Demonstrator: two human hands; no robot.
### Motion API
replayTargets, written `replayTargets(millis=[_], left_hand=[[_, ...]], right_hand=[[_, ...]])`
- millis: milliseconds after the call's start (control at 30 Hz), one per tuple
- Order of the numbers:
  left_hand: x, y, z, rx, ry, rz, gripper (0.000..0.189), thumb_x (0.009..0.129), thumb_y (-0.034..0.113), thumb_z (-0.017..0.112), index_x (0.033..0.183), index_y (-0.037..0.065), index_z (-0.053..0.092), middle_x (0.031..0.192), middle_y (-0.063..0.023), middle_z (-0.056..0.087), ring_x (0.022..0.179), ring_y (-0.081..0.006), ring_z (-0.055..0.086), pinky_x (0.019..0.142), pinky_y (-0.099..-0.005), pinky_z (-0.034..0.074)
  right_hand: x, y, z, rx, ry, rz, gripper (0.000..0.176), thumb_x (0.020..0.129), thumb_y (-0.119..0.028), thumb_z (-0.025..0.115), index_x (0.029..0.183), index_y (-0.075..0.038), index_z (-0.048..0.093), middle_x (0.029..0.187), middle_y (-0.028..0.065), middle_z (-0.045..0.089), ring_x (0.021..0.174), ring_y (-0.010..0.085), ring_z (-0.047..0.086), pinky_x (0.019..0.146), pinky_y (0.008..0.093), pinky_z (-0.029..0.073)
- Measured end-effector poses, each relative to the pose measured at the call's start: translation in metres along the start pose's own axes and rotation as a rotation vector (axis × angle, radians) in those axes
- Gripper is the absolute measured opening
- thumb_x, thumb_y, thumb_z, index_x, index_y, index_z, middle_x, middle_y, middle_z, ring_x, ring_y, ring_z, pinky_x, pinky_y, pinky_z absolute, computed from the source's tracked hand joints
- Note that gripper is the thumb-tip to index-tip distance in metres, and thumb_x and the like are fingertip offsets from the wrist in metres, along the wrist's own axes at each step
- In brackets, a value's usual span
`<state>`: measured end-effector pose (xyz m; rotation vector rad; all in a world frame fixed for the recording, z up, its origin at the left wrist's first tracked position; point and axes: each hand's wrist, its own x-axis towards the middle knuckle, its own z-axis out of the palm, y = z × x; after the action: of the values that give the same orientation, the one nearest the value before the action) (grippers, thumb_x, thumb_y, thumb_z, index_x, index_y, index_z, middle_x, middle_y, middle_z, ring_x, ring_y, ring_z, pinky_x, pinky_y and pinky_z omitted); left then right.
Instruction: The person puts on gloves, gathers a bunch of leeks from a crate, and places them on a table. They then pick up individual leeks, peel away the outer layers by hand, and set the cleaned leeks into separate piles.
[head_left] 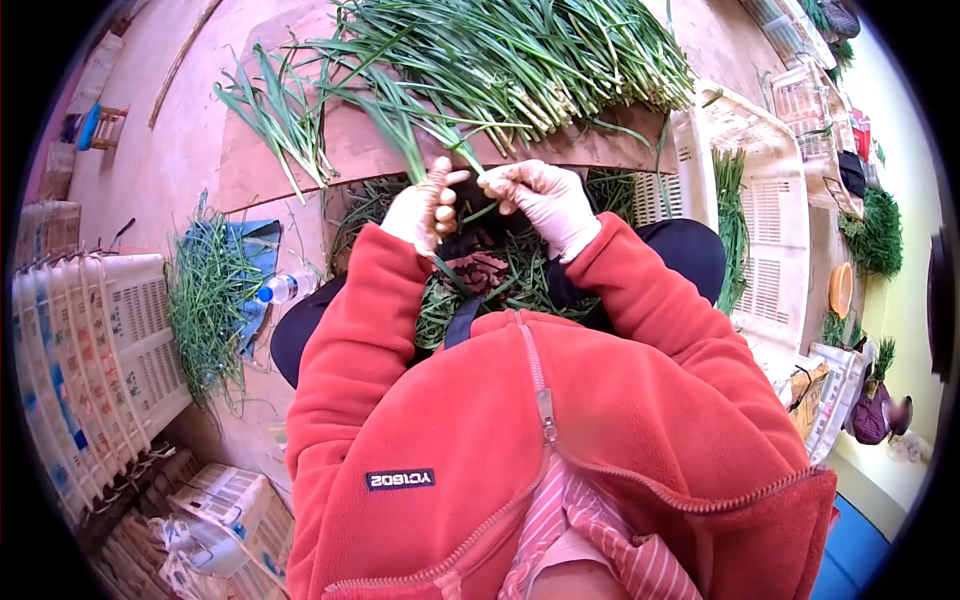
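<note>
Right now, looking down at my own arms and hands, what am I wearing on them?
Both arms are in red fleece jacket sleeves, plain and loose. The right hand wears a thin, pale, close-fitting glove. The left hand wears a similar pale glove, though some fingertips seem uncovered.

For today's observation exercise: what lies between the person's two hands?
In the head view, a green stalk spans the gap, pinched by left hand and right hand.
</note>
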<state>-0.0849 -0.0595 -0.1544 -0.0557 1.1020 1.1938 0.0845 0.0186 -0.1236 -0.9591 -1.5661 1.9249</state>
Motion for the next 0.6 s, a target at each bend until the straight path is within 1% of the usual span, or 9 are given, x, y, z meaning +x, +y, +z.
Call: replayTargets(millis=[100,167,200,233,300,400,433,500,600], left_hand=[[0.013,-0.009,0.005,0.046,-0.120,-0.036,0.040,0.093,0.036,0.052,0.123,0.009,0.055,0.052,0.0075,0.038,0.037,-0.0039,0.028,0.035,-0.0185,0.020],[0.007,-0.008,0.008,0.053,-0.127,0.038,0.037,0.096,0.029,0.048,0.124,0.006,0.053,0.050,0.0091,0.028,0.038,-0.0029,0.025,0.035,-0.0185,0.019],[0.006,-0.005,0.005,0.024,-0.152,0.024,0.037,0.096,0.028,0.047,0.125,0.006,0.053,0.050,0.0095,0.025,0.038,-0.0030,0.024,0.035,-0.0190,0.018],[0.005,-0.002,0.003,-0.005,-0.176,0.010,0.036,0.096,0.027,0.046,0.125,0.005,0.053,0.050,0.0099,0.023,0.039,-0.0031,0.022,0.036,-0.0195,0.017],[0.003,0.000,0.001,-0.030,-0.153,0.029,0.036,0.096,0.027,0.047,0.123,0.005,0.054,0.050,0.0096,0.025,0.039,-0.0039,0.020,0.037,-0.0203,0.018],[0.011,-0.003,-0.004,-0.064,-0.091,0.035,0.033,0.096,0.028,0.048,0.114,0.003,0.059,0.048,0.0088,0.022,0.039,-0.0058,0.016,0.039,-0.0228,0.016],[0.012,-0.002,-0.004,-0.065,-0.096,0.037,0.033,0.096,0.028,0.048,0.114,0.003,0.059,0.048,0.0088,0.022,0.039,-0.0058,0.016,0.039,-0.0228,0.016],[0.014,-0.003,-0.005,-0.063,-0.104,0.042,0.033,0.096,0.028,0.047,0.114,0.003,0.060,0.049,0.0087,0.021,0.039,-0.0060,0.016,0.039,-0.0228,0.016],[0.016,-0.005,-0.004,-0.061,-0.055,0.044,0.032,0.096,0.028,0.047,0.113,0.004,0.060,0.051,0.0086,0.021,0.040,-0.0059,0.016,0.038,-0.0228,0.017]], right_hand=[[-0.006,0.004,0.006,-0.051,-0.195,-0.033,0.011,0.087,-0.008,0.061,0.095,-0.003,0.068,0.085,0.0014,0.067,0.065,0.0052,0.054,0.061,0.0195,0.046],[-0.018,0.005,0.011,-0.030,-0.294,-0.050,0.010,0.087,-0.005,0.061,0.095,-0.002,0.067,0.082,0.0012,0.066,0.064,0.0055,0.054,0.061,0.0202,0.046],[-0.025,0.002,0.009,-0.232,-0.389,-0.116,0.010,0.087,-0.002,0.059,0.093,-0.001,0.067,0.081,0.0012,0.065,0.067,0.0057,0.055,0.062,0.0211,0.047],[-0.034,-0.003,0.009,-0.191,-0.425,0.214,0.010,0.082,-0.004,0.062,0.090,-0.006,0.068,0.072,0.0028,0.065,0.067,0.0065,0.057,0.062,0.0215,0.047],[-0.046,0.007,-0.004,-0.315,-0.647,0.222,0.011,0.082,-0.011,0.064,0.091,-0.007,0.068,0.074,0.0063,0.067,0.071,0.0137,0.062,0.065,0.0275,0.049],[-0.041,0.006,-0.028,-1.089,-0.837,0.224,0.033,0.076,-0.038,0.064,0.092,-0.010,0.069,0.081,0.0133,0.066,0.079,0.0321,0.063,0.073,0.0419,0.048],[-0.037,-0.003,-0.032,-1.337,-0.787,0.185,0.035,0.077,-0.041,0.063,0.089,-0.008,0.068,0.082,0.0146,0.066,0.080,0.0324,0.063,0.073,0.0425,0.048],[-0.018,-0.014,-0.037,-1.264,-0.443,0.150,0.037,0.079,-0.043,0.061,0.086,-0.007,0.068,0.083,0.0153,0.066,0.081,0.0327,0.063,0.073,0.0432,0.048],[0.001,-0.038,-0.030,-1.299,-0.239,0.200,0.036,0.084,-0.042,0.056,0.084,-0.008,0.067,0.082,0.0145,0.066,0.078,0.0320,0.063,0.071,0.0437,0.048]])
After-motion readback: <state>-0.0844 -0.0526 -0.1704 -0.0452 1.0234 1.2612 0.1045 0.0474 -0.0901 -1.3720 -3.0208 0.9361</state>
